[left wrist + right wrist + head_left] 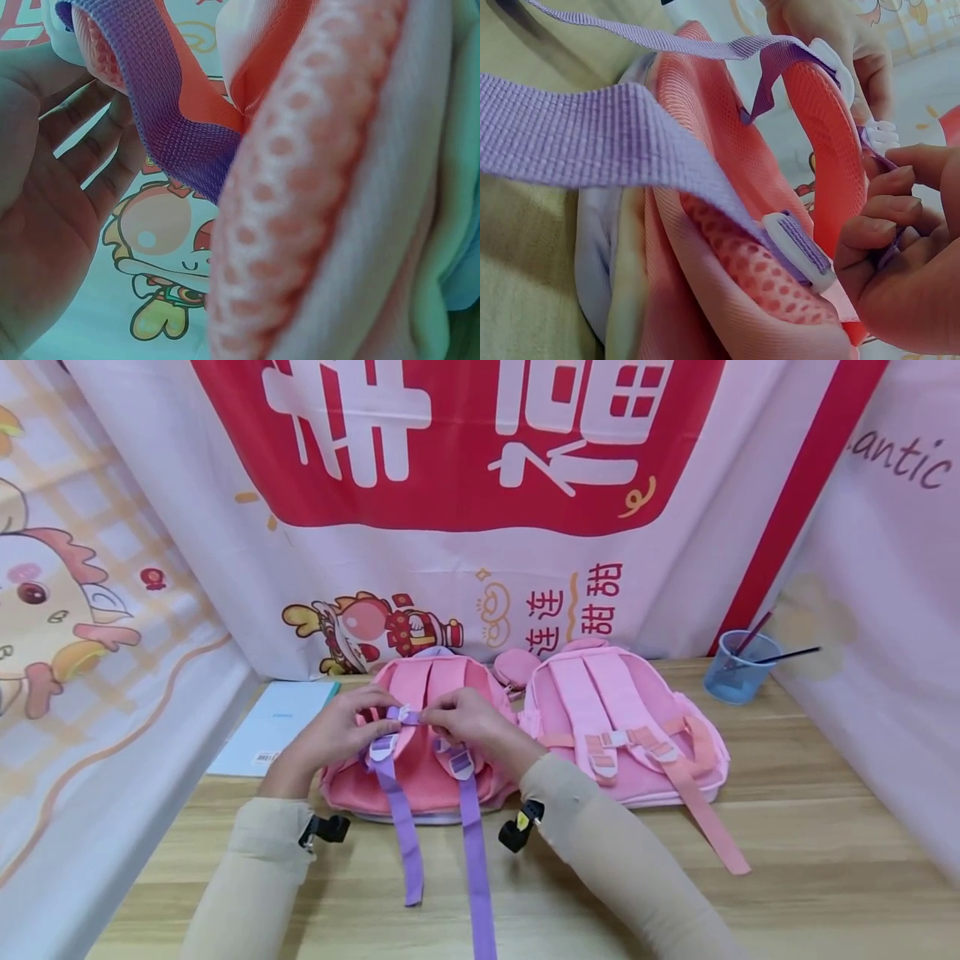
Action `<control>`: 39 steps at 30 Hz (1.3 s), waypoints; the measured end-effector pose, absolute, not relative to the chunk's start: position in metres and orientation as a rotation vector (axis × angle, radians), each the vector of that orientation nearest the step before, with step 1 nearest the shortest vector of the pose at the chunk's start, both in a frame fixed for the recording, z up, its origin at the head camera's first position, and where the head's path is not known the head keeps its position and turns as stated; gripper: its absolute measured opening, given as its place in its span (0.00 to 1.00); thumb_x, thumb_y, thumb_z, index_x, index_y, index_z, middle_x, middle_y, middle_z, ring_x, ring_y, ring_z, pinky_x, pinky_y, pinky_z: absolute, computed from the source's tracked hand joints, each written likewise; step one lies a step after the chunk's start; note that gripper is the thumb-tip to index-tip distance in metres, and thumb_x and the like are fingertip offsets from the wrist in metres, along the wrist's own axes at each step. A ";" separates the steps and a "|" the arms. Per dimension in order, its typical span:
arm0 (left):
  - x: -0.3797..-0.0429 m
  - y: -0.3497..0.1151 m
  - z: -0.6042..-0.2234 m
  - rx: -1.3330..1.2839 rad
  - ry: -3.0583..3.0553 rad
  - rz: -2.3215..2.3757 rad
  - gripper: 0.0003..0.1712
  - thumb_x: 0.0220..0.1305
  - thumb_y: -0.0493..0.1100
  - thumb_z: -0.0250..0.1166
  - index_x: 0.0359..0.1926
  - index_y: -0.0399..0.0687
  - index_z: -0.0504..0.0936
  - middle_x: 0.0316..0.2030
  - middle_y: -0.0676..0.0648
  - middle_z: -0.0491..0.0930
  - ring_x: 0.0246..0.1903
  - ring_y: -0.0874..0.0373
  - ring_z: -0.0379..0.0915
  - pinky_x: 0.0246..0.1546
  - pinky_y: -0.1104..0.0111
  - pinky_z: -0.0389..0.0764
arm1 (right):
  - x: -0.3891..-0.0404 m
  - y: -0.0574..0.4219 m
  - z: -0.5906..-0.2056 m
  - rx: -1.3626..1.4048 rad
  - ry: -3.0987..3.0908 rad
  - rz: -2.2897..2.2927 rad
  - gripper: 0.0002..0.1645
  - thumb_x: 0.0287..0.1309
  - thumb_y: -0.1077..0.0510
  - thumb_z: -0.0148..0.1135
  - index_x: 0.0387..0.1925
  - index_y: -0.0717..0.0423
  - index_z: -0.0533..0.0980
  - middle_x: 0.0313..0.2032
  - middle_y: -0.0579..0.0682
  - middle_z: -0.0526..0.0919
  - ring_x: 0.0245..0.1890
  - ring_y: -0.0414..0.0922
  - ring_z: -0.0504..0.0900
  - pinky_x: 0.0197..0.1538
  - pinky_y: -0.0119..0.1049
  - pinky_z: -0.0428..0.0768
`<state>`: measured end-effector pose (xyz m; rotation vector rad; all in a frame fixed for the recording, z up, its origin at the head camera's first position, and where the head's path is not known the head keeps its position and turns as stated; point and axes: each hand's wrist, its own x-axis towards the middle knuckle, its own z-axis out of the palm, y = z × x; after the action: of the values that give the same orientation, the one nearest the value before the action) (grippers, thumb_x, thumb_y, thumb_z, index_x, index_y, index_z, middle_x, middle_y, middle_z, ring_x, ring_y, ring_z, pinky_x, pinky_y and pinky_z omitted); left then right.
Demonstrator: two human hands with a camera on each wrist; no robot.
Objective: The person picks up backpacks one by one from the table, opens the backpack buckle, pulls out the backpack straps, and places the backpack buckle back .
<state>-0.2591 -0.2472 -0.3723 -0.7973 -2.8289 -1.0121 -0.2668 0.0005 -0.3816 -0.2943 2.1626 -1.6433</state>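
Note:
A coral-pink backpack lies with its shoulder straps facing up. A short purple chest strap with a white buckle runs between those straps, raised off the bag. My left hand pinches its left end beside the buckle, thumb below and forefinger above. On the other side of the buckle, my right hand pinches the purple webbing between thumb and forefinger, its other fingers curled over the loose part. White strap adjusters sit on both shoulder straps. From them, long purple tails hang down over the table.
To the right lies a lighter pink backpack with peach straps. A blue cup holding pens stands at the back right. At the left is a light blue booklet. Printed cloth hangs behind the wooden table.

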 end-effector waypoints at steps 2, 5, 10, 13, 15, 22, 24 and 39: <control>-0.259 -0.248 -0.371 -0.815 -2.826 -1.020 0.13 0.73 0.42 0.73 0.56 0.51 0.88 0.51 0.48 0.88 0.46 0.52 0.77 0.46 0.61 0.82 | -0.267 -0.001 -0.382 -0.287 2.155 -1.649 0.19 0.76 0.50 0.66 0.42 0.64 0.84 0.22 0.47 0.74 0.21 0.42 0.70 0.29 0.35 0.71; -0.259 -0.248 -0.371 -0.850 -2.824 -1.023 0.13 0.73 0.41 0.73 0.55 0.51 0.88 0.48 0.48 0.86 0.45 0.53 0.77 0.46 0.61 0.82 | -0.266 -0.004 -0.382 -0.268 2.186 -1.649 0.14 0.75 0.50 0.68 0.44 0.57 0.89 0.24 0.49 0.77 0.22 0.41 0.72 0.28 0.34 0.71; -0.260 -0.248 -0.372 -0.883 -2.815 -1.014 0.12 0.71 0.40 0.74 0.53 0.51 0.88 0.44 0.50 0.84 0.44 0.54 0.76 0.45 0.64 0.82 | -0.266 -0.010 -0.383 -0.283 2.220 -1.642 0.10 0.73 0.52 0.70 0.47 0.51 0.91 0.22 0.48 0.77 0.20 0.41 0.72 0.28 0.34 0.71; -0.261 -0.247 -0.374 -0.908 -2.798 -1.006 0.12 0.71 0.39 0.74 0.53 0.50 0.89 0.43 0.50 0.85 0.42 0.54 0.76 0.44 0.66 0.81 | -0.265 -0.013 -0.383 -0.296 2.200 -1.655 0.11 0.74 0.54 0.68 0.49 0.54 0.90 0.20 0.45 0.74 0.20 0.40 0.70 0.28 0.33 0.70; -0.261 -0.247 -0.375 -0.914 -2.792 -1.003 0.11 0.71 0.39 0.74 0.53 0.50 0.89 0.42 0.51 0.85 0.42 0.55 0.76 0.43 0.67 0.80 | -0.265 -0.014 -0.382 -0.311 2.198 -1.653 0.12 0.75 0.55 0.67 0.51 0.56 0.89 0.20 0.44 0.74 0.21 0.40 0.70 0.28 0.32 0.70; -0.260 -0.246 -0.373 -0.894 -2.813 -0.992 0.13 0.70 0.39 0.75 0.53 0.51 0.88 0.42 0.51 0.85 0.42 0.54 0.76 0.42 0.66 0.80 | -0.266 -0.016 -0.382 -0.349 2.173 -1.664 0.13 0.77 0.57 0.64 0.52 0.58 0.88 0.21 0.44 0.74 0.21 0.39 0.69 0.28 0.32 0.70; -0.260 -0.245 -0.372 -0.888 -2.816 -0.990 0.13 0.70 0.39 0.75 0.53 0.52 0.88 0.42 0.51 0.84 0.42 0.54 0.76 0.42 0.66 0.80 | -0.266 -0.016 -0.381 -0.346 2.147 -1.677 0.13 0.77 0.58 0.63 0.52 0.59 0.88 0.21 0.44 0.73 0.20 0.39 0.68 0.28 0.32 0.70; -0.261 -0.245 -0.369 -0.952 -2.773 -0.942 0.11 0.69 0.38 0.75 0.50 0.50 0.87 0.45 0.51 0.87 0.46 0.55 0.78 0.50 0.57 0.84 | -0.263 -0.009 -0.373 -0.289 2.125 -1.663 0.23 0.77 0.47 0.65 0.39 0.65 0.85 0.23 0.49 0.79 0.22 0.43 0.74 0.30 0.37 0.75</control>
<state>-0.2612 -0.2446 -0.3690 -0.9520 -2.7728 -0.9418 -0.2627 -0.0091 -0.3733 -0.2891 2.1255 -1.6634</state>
